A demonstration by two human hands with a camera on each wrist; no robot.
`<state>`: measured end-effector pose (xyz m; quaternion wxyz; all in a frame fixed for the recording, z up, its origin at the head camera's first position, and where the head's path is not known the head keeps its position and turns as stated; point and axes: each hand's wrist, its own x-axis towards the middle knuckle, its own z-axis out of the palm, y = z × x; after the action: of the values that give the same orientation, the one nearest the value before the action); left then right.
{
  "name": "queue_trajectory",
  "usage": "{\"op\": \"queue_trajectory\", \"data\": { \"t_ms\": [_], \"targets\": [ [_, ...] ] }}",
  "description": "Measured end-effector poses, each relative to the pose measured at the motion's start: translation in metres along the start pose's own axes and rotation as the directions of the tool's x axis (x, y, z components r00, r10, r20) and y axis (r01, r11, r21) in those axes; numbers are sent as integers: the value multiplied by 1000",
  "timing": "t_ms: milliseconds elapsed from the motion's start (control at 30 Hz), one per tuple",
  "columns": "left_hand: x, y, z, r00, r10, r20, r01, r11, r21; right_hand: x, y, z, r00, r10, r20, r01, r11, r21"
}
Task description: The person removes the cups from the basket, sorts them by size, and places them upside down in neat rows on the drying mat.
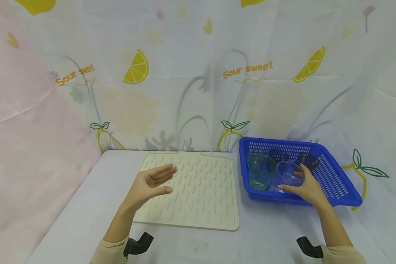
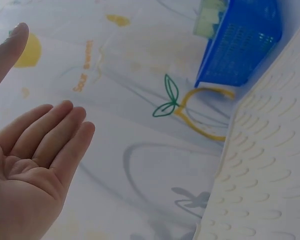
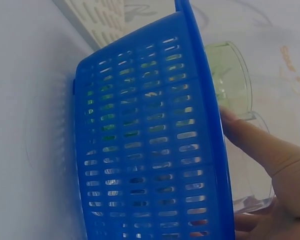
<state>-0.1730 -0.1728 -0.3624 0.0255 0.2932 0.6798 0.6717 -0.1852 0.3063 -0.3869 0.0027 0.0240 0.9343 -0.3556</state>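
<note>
At the right, my right hand is inside the blue basket, with thumb and fingers round a clear drinking glass. The basket wall hides the lower part of that glass in the right wrist view. Beside it stands a green-tinted glass, whose rim shows above the basket edge from the right wrist. My left hand hovers over the cream ridged mat, holding nothing. Its fingers are extended and the thumb is spread apart from them.
Two darker glasses lie toward the back of the basket. The white table runs along the front. Behind it hangs a lemon-print cloth, close to the table's back edge. A black wrist mount sticks out from the left sleeve.
</note>
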Motion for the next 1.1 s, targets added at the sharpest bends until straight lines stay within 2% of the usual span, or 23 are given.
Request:
{"op": "queue_trajectory", "data": {
  "t_ms": [300, 600, 733, 1100],
  "targets": [
    [0, -1, 1, 998, 2, 70, 1, 999, -41, 1, 3, -1, 1000, 5, 28, -6, 1000, 19],
    [1, -3, 2, 997, -6, 81, 9, 999, -41, 4, 3, 0, 999, -45, 10, 44, 995, 85],
    [3, -4, 3, 997, -1, 75, 3, 999, -34, 3, 3, 0, 999, -46, -7, 47, 994, 102],
    [4, -6, 4, 997, -10, 80, 11, 1000, -13, -6, 3, -9, 994, -12, -110, 38, 970, 241]
  ]
}}
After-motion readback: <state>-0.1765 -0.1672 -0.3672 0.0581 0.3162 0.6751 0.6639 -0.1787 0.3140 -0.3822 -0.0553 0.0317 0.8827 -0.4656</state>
